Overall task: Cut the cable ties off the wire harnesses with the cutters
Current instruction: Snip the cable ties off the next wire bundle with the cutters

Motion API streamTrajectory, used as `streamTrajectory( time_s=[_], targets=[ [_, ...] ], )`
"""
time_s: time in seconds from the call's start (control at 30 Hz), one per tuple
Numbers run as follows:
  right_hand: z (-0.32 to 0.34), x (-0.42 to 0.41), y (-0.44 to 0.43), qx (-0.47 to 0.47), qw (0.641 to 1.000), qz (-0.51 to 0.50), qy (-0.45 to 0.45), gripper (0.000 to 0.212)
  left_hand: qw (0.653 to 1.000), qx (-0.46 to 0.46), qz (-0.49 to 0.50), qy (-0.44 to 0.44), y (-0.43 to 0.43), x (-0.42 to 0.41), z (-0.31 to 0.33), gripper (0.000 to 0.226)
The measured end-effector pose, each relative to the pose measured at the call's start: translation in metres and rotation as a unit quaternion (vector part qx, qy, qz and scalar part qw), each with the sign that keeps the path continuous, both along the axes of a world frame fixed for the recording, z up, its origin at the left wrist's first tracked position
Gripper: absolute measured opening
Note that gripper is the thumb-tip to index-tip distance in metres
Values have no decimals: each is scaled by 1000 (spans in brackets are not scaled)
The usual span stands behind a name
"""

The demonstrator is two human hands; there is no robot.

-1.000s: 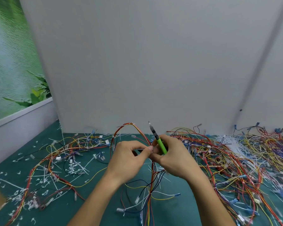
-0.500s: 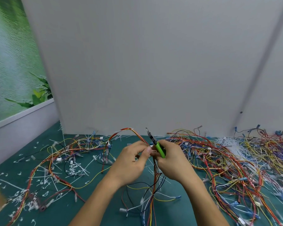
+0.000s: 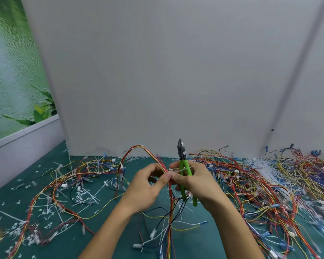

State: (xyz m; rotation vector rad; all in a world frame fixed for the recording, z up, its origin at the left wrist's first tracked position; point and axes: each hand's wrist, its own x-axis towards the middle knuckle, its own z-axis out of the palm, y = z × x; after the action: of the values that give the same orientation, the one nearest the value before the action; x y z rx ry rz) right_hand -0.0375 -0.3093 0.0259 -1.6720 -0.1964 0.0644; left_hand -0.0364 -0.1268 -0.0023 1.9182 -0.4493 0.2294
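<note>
Nearest the person, below both wrists, the loose tails of a wire harness (image 3: 169, 212) hang down onto the green table (image 3: 108, 238), red, yellow, black and white strands ending in small connectors. Above them the left hand (image 3: 148, 186) is curled, its thumb and fingertips pinching the harness where the strands are gathered together. The right hand (image 3: 198, 182) sits just beside it, fingertips nearly touching those of the left, and is wrapped round the green handles of the cutters (image 3: 183, 165). The tool stands roughly upright in that grasp, handle ends poking out under the palm and the dark nose rising above the knuckles; whether the blades are apart cannot be told. A pale cable tie (image 3: 178, 171) runs from the point where the two sets of fingertips meet across the green handles. From the left hand's pinch the harness arches up and away to that hand's left. Out beyond the left hand lie cut tie scraps (image 3: 79, 195) among spread wires. To the right of the right hand and past it lies a thick heap of harnesses (image 3: 269, 176). Beyond both hands stands a plain grey panel (image 3: 176, 71), and far to the left of it a green leafy backdrop (image 3: 7, 71).
</note>
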Motion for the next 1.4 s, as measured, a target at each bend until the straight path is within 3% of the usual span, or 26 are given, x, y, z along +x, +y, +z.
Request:
streamTrajectory(
  time_s=[0.2,0.53,0.8,0.97,1.27,1.4],
  targets=[
    [-3,3,-3,45,998,-2,33,20,989,-117,-30,85,-10,-2,-2,35],
    [-2,5,-9,46,998,20,23,24,978,-121,-69,153,-8,-5,1,38],
    [-2,4,-7,21,999,26,-25,22,924,-251,-152,245,-5,-4,-1,47],
    [-1,3,-4,0,998,24,-57,16,909,-293,-165,246,-10,-6,-1,28],
    [-5,3,-2,53,997,40,-43,13,905,-318,-155,237,-13,-8,0,41],
    [-9,4,4,88,995,20,-32,12,909,-327,-136,222,-15,-9,1,37]
  ],
)
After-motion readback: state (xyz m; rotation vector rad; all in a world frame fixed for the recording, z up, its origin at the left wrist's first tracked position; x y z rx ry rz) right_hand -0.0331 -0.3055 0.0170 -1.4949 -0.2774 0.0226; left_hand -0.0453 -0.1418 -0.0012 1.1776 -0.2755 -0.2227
